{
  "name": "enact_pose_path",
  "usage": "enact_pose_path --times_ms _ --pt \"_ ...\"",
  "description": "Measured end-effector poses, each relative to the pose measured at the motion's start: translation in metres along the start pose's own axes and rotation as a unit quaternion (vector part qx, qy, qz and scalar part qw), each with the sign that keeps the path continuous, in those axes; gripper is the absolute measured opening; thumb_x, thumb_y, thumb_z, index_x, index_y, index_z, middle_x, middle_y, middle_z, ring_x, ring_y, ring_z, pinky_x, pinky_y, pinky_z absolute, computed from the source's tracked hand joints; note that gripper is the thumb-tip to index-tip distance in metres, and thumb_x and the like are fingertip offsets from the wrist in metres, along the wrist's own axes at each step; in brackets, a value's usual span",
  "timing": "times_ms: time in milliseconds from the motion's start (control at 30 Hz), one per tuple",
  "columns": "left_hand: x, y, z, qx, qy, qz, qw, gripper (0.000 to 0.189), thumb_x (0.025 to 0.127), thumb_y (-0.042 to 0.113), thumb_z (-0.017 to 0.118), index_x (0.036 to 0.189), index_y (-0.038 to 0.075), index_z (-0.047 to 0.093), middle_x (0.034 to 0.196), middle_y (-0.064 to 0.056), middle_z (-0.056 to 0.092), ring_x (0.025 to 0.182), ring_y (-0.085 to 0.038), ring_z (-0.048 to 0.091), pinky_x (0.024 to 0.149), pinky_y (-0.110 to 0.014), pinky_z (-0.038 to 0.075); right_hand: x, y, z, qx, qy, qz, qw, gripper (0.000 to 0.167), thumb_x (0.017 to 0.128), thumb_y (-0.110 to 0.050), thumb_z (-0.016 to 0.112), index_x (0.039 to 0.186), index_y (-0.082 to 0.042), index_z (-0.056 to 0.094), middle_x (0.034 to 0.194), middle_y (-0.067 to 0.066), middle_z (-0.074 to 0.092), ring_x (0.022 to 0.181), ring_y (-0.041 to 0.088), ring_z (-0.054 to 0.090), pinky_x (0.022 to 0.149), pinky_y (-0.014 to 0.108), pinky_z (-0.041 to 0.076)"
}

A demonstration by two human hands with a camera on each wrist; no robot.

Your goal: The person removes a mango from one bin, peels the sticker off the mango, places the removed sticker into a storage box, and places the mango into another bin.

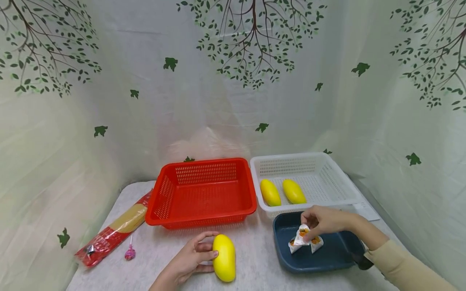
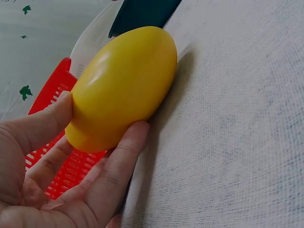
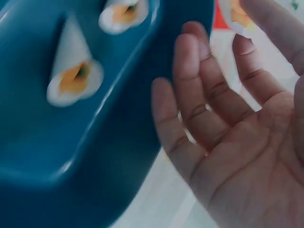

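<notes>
My left hand (image 1: 191,256) holds a smooth yellow mango (image 1: 224,258) at its left side, just in front of the red basket. Thumb and fingers press on opposite sides of the mango (image 2: 121,90) in the left wrist view. Over the dark blue pan (image 1: 335,258), my right hand (image 1: 329,220) pinches a small white cone-shaped packet (image 1: 302,233) with an orange patch. Two similar packets lie in the pan, one a white cone (image 3: 75,83) with an orange end. In the right wrist view the pinched one is partly cut off at the top edge.
A red basket (image 1: 207,220) stands behind my left hand. Beside it, a white basket (image 1: 336,178) holds two yellow mangoes (image 1: 294,191). A long red-and-yellow packet (image 1: 114,230) lies at the left, with a pink lollipop (image 1: 130,253) near it. Patterned curtains (image 1: 218,101) enclose the table.
</notes>
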State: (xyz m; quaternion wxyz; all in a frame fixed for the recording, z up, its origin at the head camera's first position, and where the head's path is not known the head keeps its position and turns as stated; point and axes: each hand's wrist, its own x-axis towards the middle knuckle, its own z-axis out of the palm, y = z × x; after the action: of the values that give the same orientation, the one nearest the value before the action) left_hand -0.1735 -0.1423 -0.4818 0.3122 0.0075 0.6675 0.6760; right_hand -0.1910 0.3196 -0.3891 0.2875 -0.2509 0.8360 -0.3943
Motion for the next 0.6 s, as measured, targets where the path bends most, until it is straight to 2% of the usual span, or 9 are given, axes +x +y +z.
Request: enact_pose_path --times_ms 167,300,433,600 --pt "-0.001 0.0 0.0 -0.001 -0.003 0.004 1.0 0.068 0.094 0.011 0.082 0.155 0.014 0.052 0.119 -0.012 0.065 0.103 -0.026 0.071 0.088 -0.054 0.066 -0.014 0.012 -0.009 -0.034 0.018 0.051 0.998 0.03 0.09 -0.018 0.087 0.085 -0.005 0.061 0.075 -0.006 0.058 0.067 0.007 0.054 0.061 0.019 0.041" --pt "-0.001 0.001 -0.001 -0.001 0.001 -0.002 1.0 0.068 0.094 0.011 0.082 0.155 0.014 0.052 0.121 -0.013 0.065 0.103 -0.026 0.072 0.088 -0.054 0.066 -0.02 0.019 -0.011 -0.086 0.036 0.09 0.9916 0.031 0.085 -0.019 0.09 0.081 -0.01 0.061 0.072 -0.007 0.055 0.066 0.008 0.052 0.06 0.021 0.038" --pt "0.0 0.002 -0.002 -0.001 0.004 -0.006 1.0 0.068 0.094 0.01 0.083 0.155 0.015 0.053 0.122 -0.014 0.066 0.104 -0.027 0.072 0.088 -0.054 0.066 -0.025 0.023 -0.009 -0.127 0.048 0.139 0.981 0.032 0.082 -0.018 0.092 0.078 -0.012 0.061 0.067 -0.006 0.052 0.065 0.01 0.051 0.06 0.022 0.037" --pt "0.001 0.001 -0.001 -0.002 0.001 -0.005 1.0 0.067 0.094 0.009 0.083 0.154 0.016 0.054 0.122 -0.014 0.066 0.104 -0.027 0.072 0.087 -0.055 0.066 -0.025 0.029 -0.006 -0.173 0.06 0.204 0.9617 0.034 0.079 -0.017 0.095 0.075 -0.013 0.062 0.068 -0.004 0.052 0.067 0.013 0.051 0.061 0.025 0.037"
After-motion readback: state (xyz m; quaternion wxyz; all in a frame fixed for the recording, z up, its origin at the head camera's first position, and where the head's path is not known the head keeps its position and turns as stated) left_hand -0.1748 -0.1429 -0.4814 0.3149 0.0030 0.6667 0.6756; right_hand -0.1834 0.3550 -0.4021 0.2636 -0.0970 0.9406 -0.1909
